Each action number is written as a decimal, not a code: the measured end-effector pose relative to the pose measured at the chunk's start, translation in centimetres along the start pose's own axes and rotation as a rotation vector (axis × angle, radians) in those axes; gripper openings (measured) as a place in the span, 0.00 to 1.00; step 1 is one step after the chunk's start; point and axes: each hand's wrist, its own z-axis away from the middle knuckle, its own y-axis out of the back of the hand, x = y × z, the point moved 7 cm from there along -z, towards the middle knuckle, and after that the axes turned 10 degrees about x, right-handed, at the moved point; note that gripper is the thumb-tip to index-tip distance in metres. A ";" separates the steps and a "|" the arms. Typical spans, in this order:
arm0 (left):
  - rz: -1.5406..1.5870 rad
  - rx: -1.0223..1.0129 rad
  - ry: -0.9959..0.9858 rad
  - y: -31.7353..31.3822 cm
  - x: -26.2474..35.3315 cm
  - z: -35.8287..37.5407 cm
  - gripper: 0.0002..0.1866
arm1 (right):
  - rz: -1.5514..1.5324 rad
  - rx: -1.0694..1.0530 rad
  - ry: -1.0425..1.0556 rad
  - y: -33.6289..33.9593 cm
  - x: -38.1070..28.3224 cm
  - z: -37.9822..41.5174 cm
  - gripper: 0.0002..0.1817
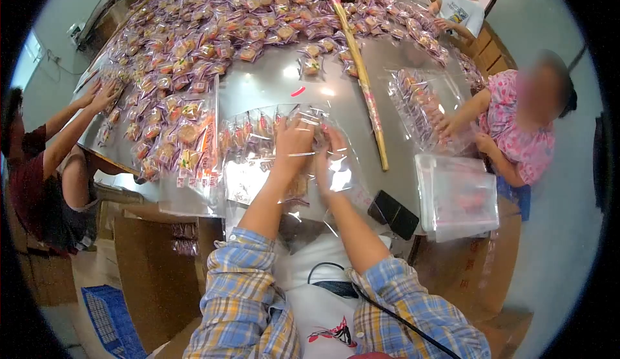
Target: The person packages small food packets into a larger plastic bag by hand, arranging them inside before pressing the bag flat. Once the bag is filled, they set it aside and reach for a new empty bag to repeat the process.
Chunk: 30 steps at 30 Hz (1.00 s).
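Note:
Both of my hands are at a large clear plastic bag with a row of small wrapped snacks (255, 129) inside. My left hand (296, 140) lies over the bag's upper part, its fingers bent over the packs. Close on its right, my right hand (332, 142) is inside or under the clear film, fingers along the end of the row. Glare on the plastic blurs the fingertips, so the exact hold is hard to see. More film spreads below my wrists, with a snack pack (297, 188) under it.
Many wrapped snacks (187, 49) heap across the metal table (258, 84). A wooden-handled pusher (361, 78) lies right of centre. Near the front right are a dark phone (392, 215) and stacked clear bags (458, 197). Co-workers work left, right and back right. Cardboard boxes (152, 275) stand below.

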 end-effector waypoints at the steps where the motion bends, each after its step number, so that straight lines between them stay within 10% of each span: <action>1: 0.017 0.023 -0.001 0.2 0.1 -0.1 0.23 | 0.090 -0.020 -0.064 0.2 -0.2 -0.4 0.28; 6: 0.097 -0.183 0.059 0.8 0.9 -0.5 0.30 | -0.004 -0.084 -0.161 -0.4 0.1 -1.0 0.28; 13: -0.006 0.036 -0.035 -0.2 1.8 0.7 0.30 | 0.063 -0.193 -0.104 -0.4 -0.9 0.1 0.39; 17: 0.032 0.116 -0.026 -0.8 2.6 0.5 0.28 | 0.058 -0.418 -0.290 4.5 -5.8 4.8 0.24; 18: 0.036 0.138 -0.026 -0.3 2.8 0.4 0.27 | 0.100 -0.499 -0.072 6.2 -5.3 7.2 0.15; 22: 0.015 0.205 -0.005 0.2 3.9 0.6 0.24 | 0.242 0.003 0.473 13.1 -10.6 4.7 0.29; 28: 0.184 0.240 0.047 1.1 4.2 -0.5 0.24 | 0.568 -0.398 0.158 10.9 -5.0 0.3 0.42; 30: 0.160 0.260 0.041 1.1 4.0 -0.4 0.25 | 0.455 -0.453 0.018 10.7 -4.4 1.2 0.27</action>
